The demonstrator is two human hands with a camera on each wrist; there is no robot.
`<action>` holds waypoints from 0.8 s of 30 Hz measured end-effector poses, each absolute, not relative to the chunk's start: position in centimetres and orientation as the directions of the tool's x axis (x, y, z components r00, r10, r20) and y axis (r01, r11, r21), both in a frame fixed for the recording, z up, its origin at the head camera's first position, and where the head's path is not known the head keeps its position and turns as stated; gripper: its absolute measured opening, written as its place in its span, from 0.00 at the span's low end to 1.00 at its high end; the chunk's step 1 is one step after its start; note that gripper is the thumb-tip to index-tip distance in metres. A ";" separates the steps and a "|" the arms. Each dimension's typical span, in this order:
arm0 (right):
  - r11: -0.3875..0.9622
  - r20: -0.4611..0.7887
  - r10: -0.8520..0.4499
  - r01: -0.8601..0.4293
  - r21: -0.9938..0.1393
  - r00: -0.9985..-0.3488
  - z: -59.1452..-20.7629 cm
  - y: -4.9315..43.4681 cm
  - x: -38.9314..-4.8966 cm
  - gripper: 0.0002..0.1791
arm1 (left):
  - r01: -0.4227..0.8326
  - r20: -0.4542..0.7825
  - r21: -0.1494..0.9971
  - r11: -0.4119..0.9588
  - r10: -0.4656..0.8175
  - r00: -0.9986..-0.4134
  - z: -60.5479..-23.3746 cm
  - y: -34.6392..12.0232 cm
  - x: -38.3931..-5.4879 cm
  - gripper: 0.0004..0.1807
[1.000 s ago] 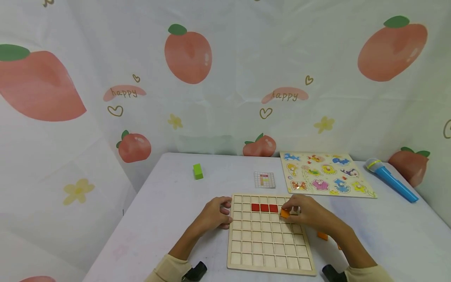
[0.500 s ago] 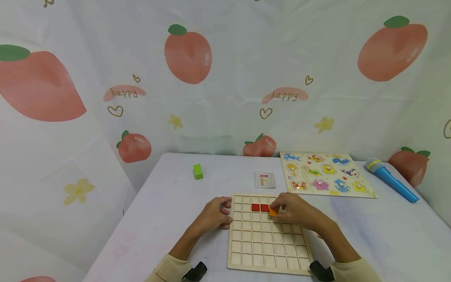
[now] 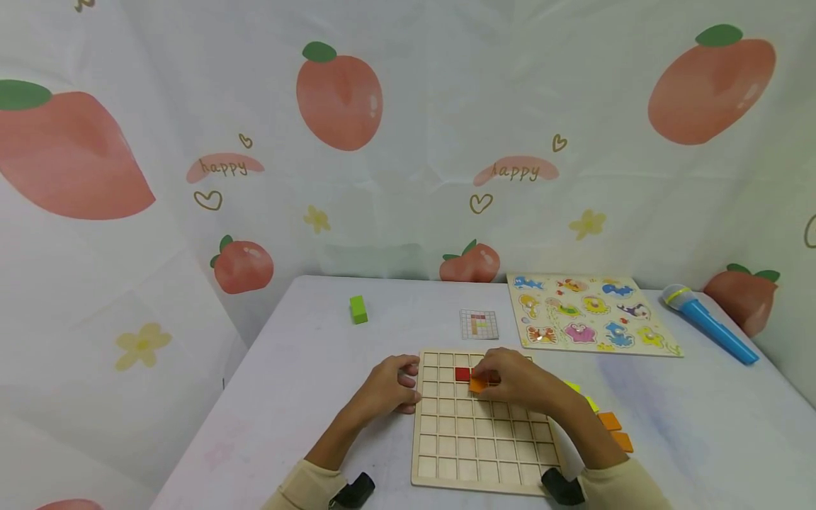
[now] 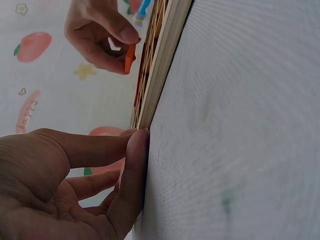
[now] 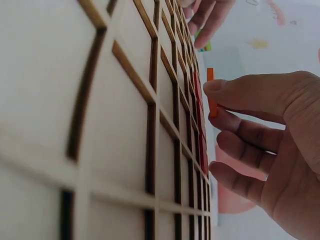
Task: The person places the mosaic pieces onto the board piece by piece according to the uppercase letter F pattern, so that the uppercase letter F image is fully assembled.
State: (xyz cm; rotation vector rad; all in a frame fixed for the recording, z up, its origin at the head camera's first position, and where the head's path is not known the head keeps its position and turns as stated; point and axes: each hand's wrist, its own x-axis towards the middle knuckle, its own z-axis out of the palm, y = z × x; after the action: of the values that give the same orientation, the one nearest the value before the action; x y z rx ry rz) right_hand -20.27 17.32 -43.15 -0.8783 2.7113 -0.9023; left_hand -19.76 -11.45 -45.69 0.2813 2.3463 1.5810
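Note:
A wooden grid board (image 3: 449,446) lies flat on the table. My left hand (image 3: 385,384) holds its left edge, and in the left wrist view the thumb and a finger (image 4: 135,155) meet at that edge. Between thumb and fingertips of my right hand (image 3: 518,381) is an orange square tile (image 3: 477,384), tilted just over the upper part of the board. In the right wrist view the orange tile (image 5: 212,92) stands edge-on, apart from the board. A red tile (image 3: 462,374) sits in a cell to its left; the right hand covers the other red ones in the head view.
Yellow tiles (image 3: 592,404) and orange tiles (image 3: 610,421) lie right of the board, partly behind the right forearm. Farther back are a green block (image 3: 358,310), a small pattern card (image 3: 479,325), an animal puzzle board (image 3: 589,312) and a blue toy microphone (image 3: 717,329).
My right hand has moved left along the red row with the orange tile in its fingers, uncovering loose tiles beside the board. The left hand has stayed at the board's edge.

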 end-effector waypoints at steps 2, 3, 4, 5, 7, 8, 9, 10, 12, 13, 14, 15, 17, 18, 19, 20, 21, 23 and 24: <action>0.651 0.030 -0.576 -0.481 -0.588 -0.817 -43.2 17.0 -20.3 0.12 | -0.005 -0.135 0.928 0.374 0.323 -0.937 -45.7 -11.5 -19.8 0.37; 0.654 0.024 -0.576 -0.479 -0.586 -0.817 -43.3 16.8 -20.3 0.11 | -0.004 -0.134 0.928 0.372 0.324 -0.937 -45.7 -11.5 -19.8 0.37; 0.656 0.020 -0.577 -0.478 -0.585 -0.817 -43.3 16.6 -20.4 0.11 | -0.006 -0.135 0.929 0.371 0.323 -0.937 -45.7 -11.5 -19.8 0.37; 0.657 0.016 -0.578 -0.477 -0.584 -0.816 -43.4 16.4 -20.4 0.10 | -0.006 -0.136 0.928 0.372 0.323 -0.936 -45.7 -11.5 -19.8 0.37; 0.652 0.014 -0.584 -0.480 -0.587 -0.811 -43.4 16.1 -20.4 0.10 | -0.008 -0.138 0.927 0.374 0.322 -0.937 -45.7 -11.4 -19.8 0.37; 0.652 0.012 -0.586 -0.480 -0.587 -0.810 -43.4 16.0 -20.5 0.10 | -0.009 -0.140 0.927 0.376 0.322 -0.936 -45.7 -11.4 -19.8 0.37; 0.649 0.012 -0.590 -0.483 -0.588 -0.807 -43.4 15.8 -20.5 0.10 | -0.008 -0.139 0.927 0.376 0.322 -0.936 -45.7 -11.4 -19.8 0.38; 0.646 0.015 -0.594 -0.487 -0.588 -0.804 -43.4 15.7 -20.5 0.09 | -0.009 -0.140 0.926 0.378 0.322 -0.936 -45.7 -11.4 -19.8 0.38; 0.641 0.019 -0.602 -0.497 -0.585 -0.798 -43.4 15.5 -20.6 0.10 | -0.006 -0.138 0.926 0.378 0.324 -0.936 -45.7 -11.4 -19.8 0.38; 0.640 0.023 -0.605 -0.503 -0.582 -0.796 -43.4 15.5 -20.6 0.10 | -0.003 -0.136 0.926 0.378 0.326 -0.935 -45.6 -11.4 -19.8 0.38; 0.641 0.025 -0.605 -0.505 -0.578 -0.796 -43.4 15.4 -20.6 0.10 | 0.000 -0.133 0.927 0.376 0.329 -0.935 -45.6 -11.4 -19.8 0.38; 0.641 0.028 -0.606 -0.508 -0.576 -0.795 -43.4 15.4 -20.6 0.10 | 0.003 -0.131 0.928 0.373 0.331 -0.935 -45.6 -11.4 -19.8 0.38; 0.644 0.032 -0.604 -0.511 -0.569 -0.796 -43.4 15.3 -20.5 0.11 | 0.005 -0.128 0.929 0.370 0.334 -0.934 -45.5 -11.4 -19.7 0.38; 0.644 0.034 -0.604 -0.512 -0.568 -0.797 -43.4 15.3 -20.5 0.11 | 0.006 -0.126 0.930 0.368 0.335 -0.934 -45.5 -11.4 -19.7 0.38; 0.645 0.036 -0.603 -0.514 -0.566 -0.797 -43.4 15.3 -20.4 0.11 | 0.007 -0.125 0.931 0.365 0.337 -0.933 -45.4 -11.4 -19.7 0.38; 0.645 0.038 -0.602 -0.514 -0.566 -0.797 -43.4 15.3 -20.4 0.11 | 0.008 -0.123 0.932 0.362 0.338 -0.933 -45.4 -11.5 -19.6 0.38; 0.643 0.040 -0.604 -0.516 -0.565 -0.796 -43.4 15.3 -20.4 0.11 | 0.008 -0.123 0.933 0.361 0.338 -0.933 -45.3 -11.5 -19.6 0.38; 0.639 0.045 -0.606 -0.520 -0.567 -0.794 -43.4 15.2 -20.4 0.11 | 0.007 -0.123 0.933 0.360 0.338 -0.933 -45.3 -11.5 -19.5 0.38; 0.638 0.047 -0.607 -0.522 -0.567 -0.793 -43.5 15.2 -20.4 0.11 | 0.008 -0.122 0.933 0.359 0.338 -0.933 -45.3 -11.5 -19.5 0.38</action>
State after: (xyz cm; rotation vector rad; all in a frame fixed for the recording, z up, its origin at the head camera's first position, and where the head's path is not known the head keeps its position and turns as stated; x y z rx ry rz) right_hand -20.39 15.21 -43.47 -0.9391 2.7068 -0.8663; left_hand -19.53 -11.49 -45.29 0.3067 2.3310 1.5987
